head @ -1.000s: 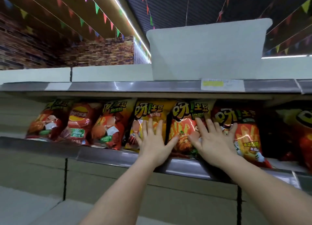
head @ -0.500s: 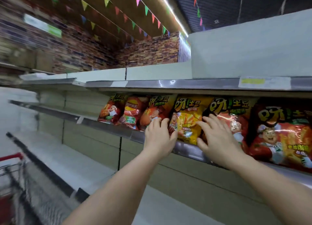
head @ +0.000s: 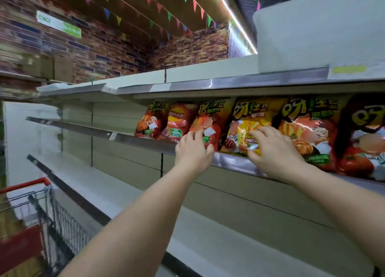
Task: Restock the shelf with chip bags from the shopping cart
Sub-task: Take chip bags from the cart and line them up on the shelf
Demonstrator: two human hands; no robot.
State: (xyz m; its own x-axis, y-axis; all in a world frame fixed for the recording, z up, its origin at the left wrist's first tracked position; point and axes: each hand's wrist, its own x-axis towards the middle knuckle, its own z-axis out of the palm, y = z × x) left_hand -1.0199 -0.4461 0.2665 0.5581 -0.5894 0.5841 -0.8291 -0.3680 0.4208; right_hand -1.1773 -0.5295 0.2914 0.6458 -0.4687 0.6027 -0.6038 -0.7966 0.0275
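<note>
My left hand (head: 192, 152) touches the red-orange chip bag (head: 205, 124) and my right hand (head: 270, 149) pinches the glossy yellow chip bag (head: 248, 122) on the steel-edged shelf (head: 145, 144). I should square both upright, gently.

two bare forearms reach into view, no sleeves showing on either one. the left hand (head: 192, 152) and right hand (head: 273, 152) wear no gloves, rings, watch or bands. fingernails look short and plain, unpainted.
</note>
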